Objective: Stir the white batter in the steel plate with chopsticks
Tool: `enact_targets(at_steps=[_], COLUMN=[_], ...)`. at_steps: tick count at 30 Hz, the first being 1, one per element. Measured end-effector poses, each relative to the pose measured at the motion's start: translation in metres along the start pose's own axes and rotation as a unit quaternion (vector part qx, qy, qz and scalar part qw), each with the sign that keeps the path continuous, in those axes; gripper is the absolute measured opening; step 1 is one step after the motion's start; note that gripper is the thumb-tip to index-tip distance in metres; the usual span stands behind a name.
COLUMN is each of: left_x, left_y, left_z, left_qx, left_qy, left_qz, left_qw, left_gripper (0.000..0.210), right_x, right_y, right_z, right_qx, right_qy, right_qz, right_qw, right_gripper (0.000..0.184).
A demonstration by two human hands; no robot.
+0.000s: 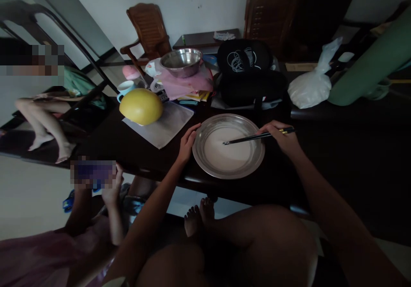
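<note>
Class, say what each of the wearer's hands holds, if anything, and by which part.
The right hand holds the chopsticks toward their rear end. The left hand touches the bowl at its rim; whether it grips cannot be told.

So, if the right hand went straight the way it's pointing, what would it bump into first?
Probably the metal bowl, at its right edge. The right hand points left, with chopsticks reaching over the bowl. It might pass just above the edge; one picture can't settle the height.
</note>
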State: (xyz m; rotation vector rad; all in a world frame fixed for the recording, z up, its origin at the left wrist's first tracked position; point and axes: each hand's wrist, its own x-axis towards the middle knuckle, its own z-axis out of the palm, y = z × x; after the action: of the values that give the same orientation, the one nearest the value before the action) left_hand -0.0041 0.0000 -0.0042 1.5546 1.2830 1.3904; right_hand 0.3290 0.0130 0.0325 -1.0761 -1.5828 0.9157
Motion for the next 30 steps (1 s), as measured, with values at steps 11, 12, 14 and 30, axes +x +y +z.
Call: enact_targets(at_steps=[11, 12, 14, 30], left_x=[0.0001, 0.0001, 0.0000, -0.0008], left_y=[0.0038, 0.0035, 0.0028, 0.0039], left_z=[-0.0004, -0.0003, -0.0001, 0.0002], left_qx=[0.013, 0.012, 0.013, 0.021], left_qy=[-0.005, -0.005, -0.004, -0.003], left_qz=[-0.002, 0.001, 0.004, 0.011], left_qw=[1.000, 1.000, 1.000, 1.000], left_gripper=[0.045, 0.045, 0.044, 0.044], right_x=[0.0010, 0.0011, 0.0010, 0.0007], right_y=[-0.0004, -0.0001, 0.0014, 0.0023], right_z=[0.0015, 0.0007, -0.0007, -0.0016], right_qx=[0.015, 0.020, 0.036, 0.022], right_qy=[0.009, 0.023, 0.045, 0.000], right_qz=[-0.006, -0.002, 0.006, -0.001], right_qw=[1.000, 1.000, 0.998, 1.000], right_gripper=[0.033, 0.034, 0.036, 0.036])
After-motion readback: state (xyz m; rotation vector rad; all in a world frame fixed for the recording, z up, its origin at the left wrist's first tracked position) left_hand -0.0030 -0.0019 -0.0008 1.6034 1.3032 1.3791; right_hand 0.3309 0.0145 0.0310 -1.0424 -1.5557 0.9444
